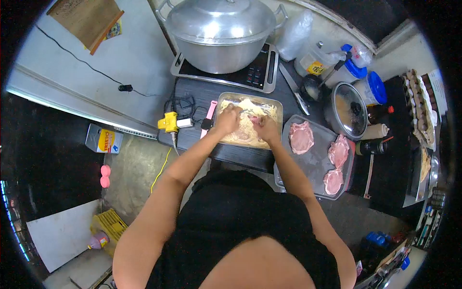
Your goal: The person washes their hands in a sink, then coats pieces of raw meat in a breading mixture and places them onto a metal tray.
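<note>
A metal tray [276, 103] holds a pale, crumbly coating, with a coated piece of meat [245, 134] lying in it. My left hand [229, 119] is over the tray's left part, its fingers curled down into the coating. At the right part of the tray, my right hand [265, 127] has its fingers closed on a pinkish piece of meat [254, 119]. A larger grey tray [308, 166] stands to the right with raw meat slices [301, 137] on it, two of them near its right side.
A large lidded pot [219, 36] stands on an induction cooker [262, 72] behind the tray. A knife [293, 89], a ladle [313, 87] and a glass-lidded pot [345, 111] are at the back right. A pink-strapped watch [208, 118] and yellow plug adapter [168, 122] lie left.
</note>
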`<state>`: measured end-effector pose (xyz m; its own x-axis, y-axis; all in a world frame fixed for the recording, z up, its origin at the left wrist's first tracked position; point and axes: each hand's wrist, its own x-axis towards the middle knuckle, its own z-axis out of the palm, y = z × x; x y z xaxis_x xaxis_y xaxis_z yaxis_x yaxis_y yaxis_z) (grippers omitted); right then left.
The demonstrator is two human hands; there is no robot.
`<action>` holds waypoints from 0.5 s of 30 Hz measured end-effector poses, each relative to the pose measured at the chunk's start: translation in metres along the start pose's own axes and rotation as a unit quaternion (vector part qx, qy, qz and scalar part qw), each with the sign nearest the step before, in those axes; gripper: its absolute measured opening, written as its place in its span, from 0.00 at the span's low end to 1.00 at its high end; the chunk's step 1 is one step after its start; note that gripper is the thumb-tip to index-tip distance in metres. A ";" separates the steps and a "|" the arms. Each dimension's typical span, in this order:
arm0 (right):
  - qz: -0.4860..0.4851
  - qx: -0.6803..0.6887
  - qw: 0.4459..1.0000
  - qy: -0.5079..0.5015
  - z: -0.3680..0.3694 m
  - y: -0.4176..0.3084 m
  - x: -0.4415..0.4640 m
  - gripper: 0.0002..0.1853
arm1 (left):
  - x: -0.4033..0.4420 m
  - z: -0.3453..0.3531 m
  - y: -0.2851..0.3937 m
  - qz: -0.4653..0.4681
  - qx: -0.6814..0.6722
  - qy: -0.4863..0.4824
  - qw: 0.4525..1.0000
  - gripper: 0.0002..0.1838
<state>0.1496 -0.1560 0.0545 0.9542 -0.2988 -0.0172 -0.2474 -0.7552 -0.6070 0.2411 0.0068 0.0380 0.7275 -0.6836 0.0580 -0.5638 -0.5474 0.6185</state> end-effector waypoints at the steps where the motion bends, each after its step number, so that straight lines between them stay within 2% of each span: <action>1: -0.023 -0.065 0.997 0.034 0.002 0.007 -0.004 0.14 | -0.005 0.006 0.000 0.048 0.063 0.016 0.997 0.16; 2: -0.008 -0.068 0.995 0.073 0.001 -0.001 -0.007 0.14 | -0.010 0.009 0.002 0.095 0.125 0.032 0.987 0.16; 4: 0.021 -0.074 0.986 0.150 0.003 -0.012 -0.011 0.13 | -0.027 0.014 0.005 0.129 0.123 -0.023 0.984 0.19; 6: -0.112 -0.128 0.981 0.097 0.014 0.003 -0.023 0.15 | -0.042 0.014 0.005 0.162 0.120 -0.077 0.976 0.22; 7: -0.178 -0.153 0.969 0.071 0.020 0.010 -0.025 0.16 | -0.044 0.012 0.003 0.141 0.121 -0.130 0.974 0.25; 10: -0.138 -0.080 0.985 0.061 0.029 0.021 -0.021 0.15 | -0.050 0.013 -0.001 0.174 0.127 -0.065 0.974 0.23; 13: -0.102 -0.020 0.995 -0.013 0.026 0.035 -0.008 0.20 | -0.013 -0.016 0.013 0.041 0.063 -0.280 0.957 0.22; 15: -0.105 -0.037 0.991 0.077 0.012 0.019 -0.003 0.25 | -0.003 -0.017 0.010 0.059 0.076 -0.177 0.979 0.23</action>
<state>0.1444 -0.1631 0.0335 0.9506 -0.2105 0.2280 -0.0620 -0.8488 -0.5250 0.2395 0.0118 0.0578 0.4876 -0.8563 -0.1704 -0.7069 -0.5017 0.4985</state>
